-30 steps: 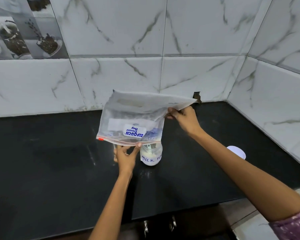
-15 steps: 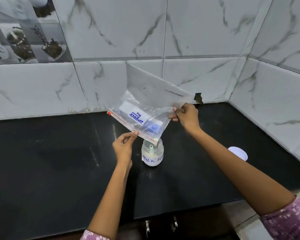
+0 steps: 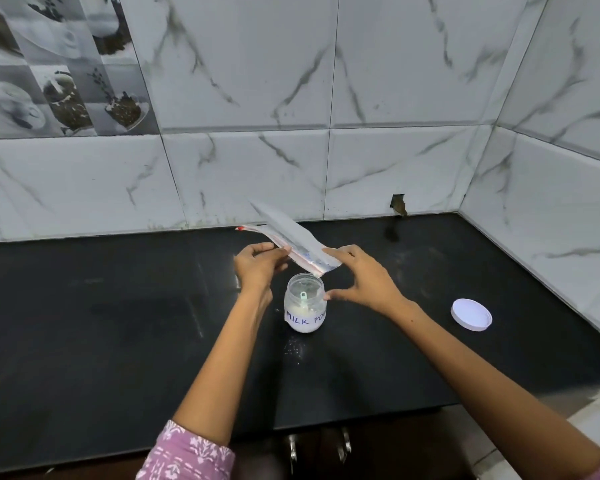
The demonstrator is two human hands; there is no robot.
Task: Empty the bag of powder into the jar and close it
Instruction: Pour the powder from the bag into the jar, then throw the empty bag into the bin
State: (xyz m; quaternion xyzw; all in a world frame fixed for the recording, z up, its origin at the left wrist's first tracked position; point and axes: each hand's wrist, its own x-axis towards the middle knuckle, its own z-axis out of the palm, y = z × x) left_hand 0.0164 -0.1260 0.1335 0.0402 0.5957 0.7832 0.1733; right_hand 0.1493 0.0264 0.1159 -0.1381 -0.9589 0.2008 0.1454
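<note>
A small clear jar (image 3: 305,308) labelled "MILK POW" stands open on the black counter (image 3: 118,323), with white powder in its lower part and a little green scoop inside. Its white lid (image 3: 471,314) lies flat on the counter to the right. The see-through zip bag (image 3: 291,239) hangs nearly edge-on just above and behind the jar's mouth, looking flat and empty. My left hand (image 3: 258,266) pinches the bag's near edge. My right hand (image 3: 364,277) is spread in a C shape, forefinger tip at the bag's lower corner, thumb beside the jar's rim.
A few specks of spilled powder (image 3: 293,348) lie in front of the jar. Marble-pattern tiled walls (image 3: 361,168) close the counter at the back and on the right. The counter's front edge runs below my forearms, with cabinet handles (image 3: 293,452) under it.
The bag has dropped from upright and spread to low and nearly flat over the jar. My right hand has let go of its upper corner and come down beside the jar.
</note>
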